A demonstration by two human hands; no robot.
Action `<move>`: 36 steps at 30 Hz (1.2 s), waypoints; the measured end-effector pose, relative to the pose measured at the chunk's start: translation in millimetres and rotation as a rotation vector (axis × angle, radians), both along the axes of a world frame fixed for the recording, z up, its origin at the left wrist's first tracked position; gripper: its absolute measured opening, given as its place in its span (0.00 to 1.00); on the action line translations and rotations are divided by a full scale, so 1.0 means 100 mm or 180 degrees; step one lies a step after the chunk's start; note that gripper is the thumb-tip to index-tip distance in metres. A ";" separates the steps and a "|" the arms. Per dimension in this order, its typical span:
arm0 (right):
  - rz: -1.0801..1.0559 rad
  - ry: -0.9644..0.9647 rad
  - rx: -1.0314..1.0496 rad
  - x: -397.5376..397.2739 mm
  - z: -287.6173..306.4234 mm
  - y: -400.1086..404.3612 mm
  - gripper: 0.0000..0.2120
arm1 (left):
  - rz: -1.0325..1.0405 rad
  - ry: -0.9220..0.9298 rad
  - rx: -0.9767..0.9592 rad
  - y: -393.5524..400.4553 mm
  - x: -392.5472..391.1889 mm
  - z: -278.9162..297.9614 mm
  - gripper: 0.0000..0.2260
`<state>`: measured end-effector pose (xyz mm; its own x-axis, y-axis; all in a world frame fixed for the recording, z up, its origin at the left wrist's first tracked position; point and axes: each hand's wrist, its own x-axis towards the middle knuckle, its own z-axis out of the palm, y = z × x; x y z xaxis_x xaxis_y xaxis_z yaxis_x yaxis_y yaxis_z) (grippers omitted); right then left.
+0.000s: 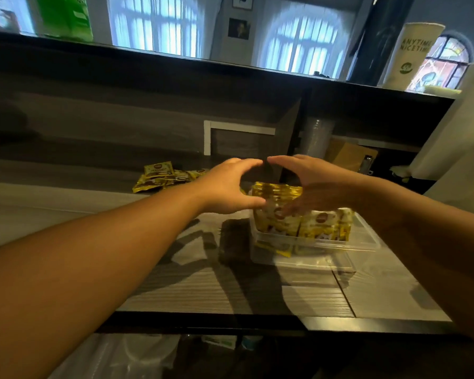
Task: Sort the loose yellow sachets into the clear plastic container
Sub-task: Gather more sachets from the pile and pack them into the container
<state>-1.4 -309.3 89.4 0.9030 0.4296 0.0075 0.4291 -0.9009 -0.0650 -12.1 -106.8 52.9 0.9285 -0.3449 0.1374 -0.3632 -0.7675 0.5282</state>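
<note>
A clear plastic container stands on the grey wooden counter, right of centre. Several yellow sachets stand upright in it as a packed row. My left hand and my right hand curve around this row from either side. The thumbs touch its front and the fingertips nearly meet behind it. More sachets fill the container's right part. A loose pile of yellow sachets lies on the counter to the far left of my left hand.
A dark raised ledge runs across the back, with a green pack and a white paper cup stack on it. A brown box sits behind the container. The counter's dark front edge is near me.
</note>
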 end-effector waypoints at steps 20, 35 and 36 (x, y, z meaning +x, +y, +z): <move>-0.0422 0.0203 0.0101 0.46 -1.11 2.28 0.38 | 0.1326 -0.0141 0.0705 1.78 0.61 -0.82 0.23; -0.0505 -0.0158 0.0539 0.63 -1.41 2.28 0.35 | 0.1427 -0.0698 0.1273 1.77 0.86 -0.84 0.16; -0.0511 -0.0256 0.0584 0.60 -1.41 2.27 0.34 | 0.1399 -0.0827 0.1323 1.78 0.85 -0.84 0.14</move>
